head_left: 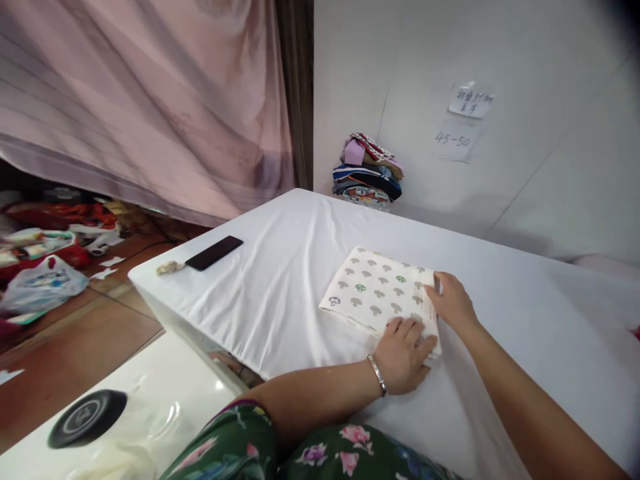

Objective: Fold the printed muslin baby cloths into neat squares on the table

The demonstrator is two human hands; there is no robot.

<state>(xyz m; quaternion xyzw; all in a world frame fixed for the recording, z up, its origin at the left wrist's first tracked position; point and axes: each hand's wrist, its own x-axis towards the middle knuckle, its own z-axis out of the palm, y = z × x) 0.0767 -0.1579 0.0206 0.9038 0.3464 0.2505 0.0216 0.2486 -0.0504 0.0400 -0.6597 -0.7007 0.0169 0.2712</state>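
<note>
A folded white cloth (pixel 380 283) printed with grey mushrooms, and a few green ones, lies on the white-covered table in front of me. My left hand (pixel 404 357) rests flat on its near right corner, fingers stretched out and a silver bracelet on the wrist. At the cloth's right edge, my right hand (pixel 454 300) pinches the side, thumb on top; its other fingers are partly hidden.
A black phone (pixel 215 253) with a charm lies at the table's left. Folded clothes (pixel 367 170) are stacked by the wall, near paper notes (pixel 457 137). A black round lid (pixel 87 419) is on a white surface at lower left. Bags (pixel 45 287) sit on the floor.
</note>
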